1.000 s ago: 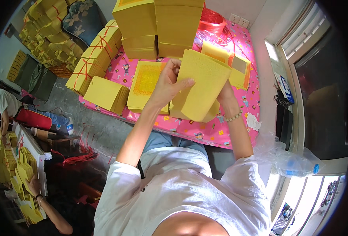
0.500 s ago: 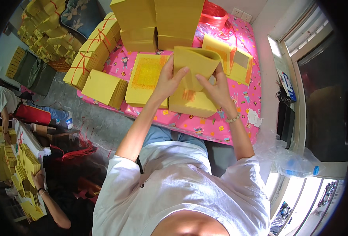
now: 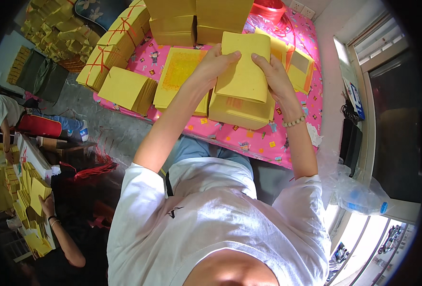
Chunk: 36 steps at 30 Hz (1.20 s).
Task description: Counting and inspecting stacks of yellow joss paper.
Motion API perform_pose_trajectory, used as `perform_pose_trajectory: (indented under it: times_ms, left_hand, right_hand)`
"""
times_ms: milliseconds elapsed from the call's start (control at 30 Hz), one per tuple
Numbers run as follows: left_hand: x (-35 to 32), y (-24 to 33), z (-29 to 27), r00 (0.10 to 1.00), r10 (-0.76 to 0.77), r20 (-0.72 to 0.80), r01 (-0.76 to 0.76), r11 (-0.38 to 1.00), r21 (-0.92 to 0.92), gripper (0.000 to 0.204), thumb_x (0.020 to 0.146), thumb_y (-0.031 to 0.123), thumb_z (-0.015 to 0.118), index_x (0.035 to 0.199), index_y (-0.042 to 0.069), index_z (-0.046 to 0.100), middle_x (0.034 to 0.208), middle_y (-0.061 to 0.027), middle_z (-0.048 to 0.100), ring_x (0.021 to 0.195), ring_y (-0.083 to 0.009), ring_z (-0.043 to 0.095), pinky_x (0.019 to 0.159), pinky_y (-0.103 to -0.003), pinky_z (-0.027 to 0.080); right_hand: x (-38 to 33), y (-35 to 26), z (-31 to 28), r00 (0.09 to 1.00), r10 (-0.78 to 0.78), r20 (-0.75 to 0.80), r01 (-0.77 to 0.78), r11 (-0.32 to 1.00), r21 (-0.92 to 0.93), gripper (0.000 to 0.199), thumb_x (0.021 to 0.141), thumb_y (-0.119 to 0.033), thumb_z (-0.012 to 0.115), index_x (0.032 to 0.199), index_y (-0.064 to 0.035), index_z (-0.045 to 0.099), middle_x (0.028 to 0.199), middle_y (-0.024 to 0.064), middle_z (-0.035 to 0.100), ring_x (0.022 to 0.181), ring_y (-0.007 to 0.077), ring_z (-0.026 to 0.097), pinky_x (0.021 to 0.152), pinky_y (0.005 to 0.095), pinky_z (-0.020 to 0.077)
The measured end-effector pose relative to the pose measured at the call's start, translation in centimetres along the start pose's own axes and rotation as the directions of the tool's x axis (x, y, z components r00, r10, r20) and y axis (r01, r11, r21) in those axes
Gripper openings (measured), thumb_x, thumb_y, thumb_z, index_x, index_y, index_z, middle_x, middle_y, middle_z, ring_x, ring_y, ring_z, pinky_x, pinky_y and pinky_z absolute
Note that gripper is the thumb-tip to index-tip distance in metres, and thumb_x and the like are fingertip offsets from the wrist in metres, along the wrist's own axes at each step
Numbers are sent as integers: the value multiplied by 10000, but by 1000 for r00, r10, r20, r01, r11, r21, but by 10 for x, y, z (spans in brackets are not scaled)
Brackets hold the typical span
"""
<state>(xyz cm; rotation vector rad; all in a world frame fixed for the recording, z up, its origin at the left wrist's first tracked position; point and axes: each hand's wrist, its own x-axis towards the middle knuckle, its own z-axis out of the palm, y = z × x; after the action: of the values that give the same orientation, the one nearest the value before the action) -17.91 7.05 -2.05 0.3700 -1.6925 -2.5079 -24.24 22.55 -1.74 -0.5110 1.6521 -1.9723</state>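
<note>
Both of my hands grip a folded sheaf of yellow paper [image 3: 242,78], its plain outer face turned up. My left hand [image 3: 214,66] pinches its left edge, thumb on top. My right hand [image 3: 274,78] holds the opposite edge the same way, a beaded bracelet on the wrist. The fingers underneath are hidden. Just below the sheaf is a thick stack of yellow paper [image 3: 239,116] with a reddish mark, partly covered. To its left lies a flat pile of yellow sheets [image 3: 184,66] printed with an orange-yellow pattern.
The pink patterned table cover [image 3: 249,144] lies under everything. Folded yellow paper [image 3: 125,91] and red-tied bundles [image 3: 107,52] line its left side. Tall yellow stacks [image 3: 172,31] and a red basin [image 3: 269,9] are at the back. Co-workers handle yellow paper [image 3: 38,195] at lower left.
The sheaf has gone from curled, with a gaping upper end, to flatter, its broad face showing. Both hands have moved slightly farther away with it.
</note>
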Motion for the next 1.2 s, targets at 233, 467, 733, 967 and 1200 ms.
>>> perform_pose_trajectory:
  times_ms: [233,467,733,967,1200]
  left_hand:
    - [6,-3,-4,998,-56,41,57,998,-29,290,900,115,578,1159,-4,522,1056,-99,623,923,-180,634,787,-314,534]
    - [1,0,-4,996,-45,70,49,997,-53,317,896,95,576,1192,-1,514,1073,-96,622,936,-180,633,790,-311,535]
    - [-18,-2,2,985,162,52,-159,986,-58,366,882,52,579,1231,1,480,1109,-96,611,984,-163,611,837,-293,505]
    - [-32,-14,16,849,527,41,-527,850,-24,402,901,-7,508,1280,11,376,1174,-106,550,1099,-141,528,897,-276,451]
    - [-46,-17,19,814,580,24,-580,814,-23,407,905,-27,472,1292,-1,349,1206,-105,512,1111,-147,510,932,-279,425]
  right_hand:
    - [-3,-2,1,998,55,16,-55,998,20,347,921,-232,563,1153,24,537,1049,80,618,911,121,610,771,244,506]
    - [-3,1,-1,998,-6,63,3,999,48,356,916,-170,572,1198,33,493,1107,93,599,960,134,599,808,266,506]
    - [-17,-2,2,988,-145,53,149,985,-86,424,917,-138,571,1286,5,420,1191,85,550,1071,139,536,898,278,455]
    - [-28,-3,4,946,-307,106,320,934,-157,476,919,-111,564,1334,-18,349,1247,81,498,1116,138,502,924,278,434]
    - [-39,-4,9,943,-312,114,326,936,-134,467,915,-107,573,1321,-13,364,1224,80,516,1095,129,514,916,275,440]
